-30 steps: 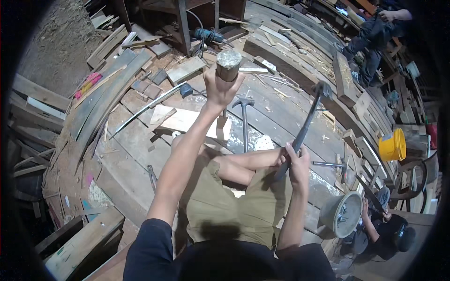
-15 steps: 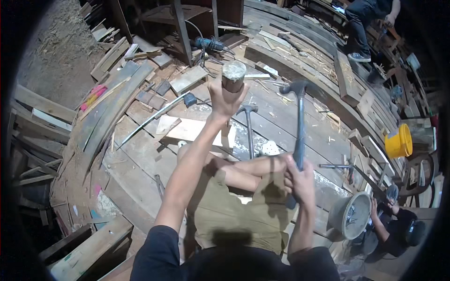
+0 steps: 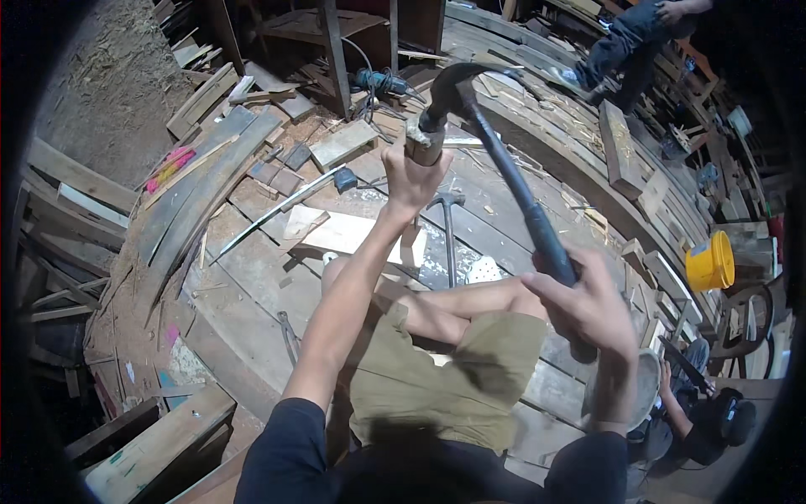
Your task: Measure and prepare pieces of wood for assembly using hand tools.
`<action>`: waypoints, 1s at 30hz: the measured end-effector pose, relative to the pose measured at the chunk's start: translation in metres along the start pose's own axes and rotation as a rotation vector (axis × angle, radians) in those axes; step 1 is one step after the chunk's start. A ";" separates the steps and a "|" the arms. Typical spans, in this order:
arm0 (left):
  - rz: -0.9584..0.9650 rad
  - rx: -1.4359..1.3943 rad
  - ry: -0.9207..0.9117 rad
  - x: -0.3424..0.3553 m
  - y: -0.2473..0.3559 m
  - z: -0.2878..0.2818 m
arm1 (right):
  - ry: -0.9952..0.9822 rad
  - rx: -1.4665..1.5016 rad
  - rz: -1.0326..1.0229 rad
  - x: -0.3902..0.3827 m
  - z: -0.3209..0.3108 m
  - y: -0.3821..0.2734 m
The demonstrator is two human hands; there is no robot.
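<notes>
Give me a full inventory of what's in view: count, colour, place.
Raised hammer: one, dark grey, in the right hand
Wooden-handled tool: one, brown with pale top, in the left hand
Floor hammer: one, grey, beyond the legs
Pale board: one, cream, below the left hand
Pincer-like tool: one, grey, left of the legs
Power tool: one, blue, top centre
Yellow bucket: one, far right
Grey bucket: one, partly behind the right forearm
Planks: many, brown and grey, all around
Other people: two, dark clothes, upper right and lower right
Shorts: one pair, olive, lower centre
Left hand: one, bare, centre
Right hand: one, bare, right of centre
</notes>
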State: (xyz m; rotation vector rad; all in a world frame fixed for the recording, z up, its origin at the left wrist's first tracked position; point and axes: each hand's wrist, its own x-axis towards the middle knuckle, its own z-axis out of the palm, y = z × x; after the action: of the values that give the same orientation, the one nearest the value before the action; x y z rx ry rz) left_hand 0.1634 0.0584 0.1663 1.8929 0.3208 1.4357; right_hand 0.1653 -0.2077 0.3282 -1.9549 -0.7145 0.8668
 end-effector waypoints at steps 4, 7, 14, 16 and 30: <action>-0.095 -0.084 -0.025 -0.004 0.002 -0.002 | 0.027 0.017 -0.012 0.003 0.002 0.003; 0.128 -0.019 0.028 0.003 0.009 0.002 | 0.022 0.060 -0.059 0.000 -0.003 -0.006; 0.107 -0.004 -0.051 0.003 -0.003 0.001 | 0.377 0.294 -0.188 -0.025 0.003 -0.013; 0.102 0.002 -0.071 0.004 0.001 0.006 | 0.310 0.198 -0.155 -0.019 -0.005 -0.013; 0.117 0.019 -0.024 0.011 0.005 -0.001 | 0.135 0.180 -0.012 0.001 -0.008 0.008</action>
State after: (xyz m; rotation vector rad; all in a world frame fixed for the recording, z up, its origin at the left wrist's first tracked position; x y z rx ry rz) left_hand 0.1655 0.0620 0.1775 1.9708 0.2156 1.4899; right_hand 0.1735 -0.2143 0.3241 -1.8273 -0.5496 0.7569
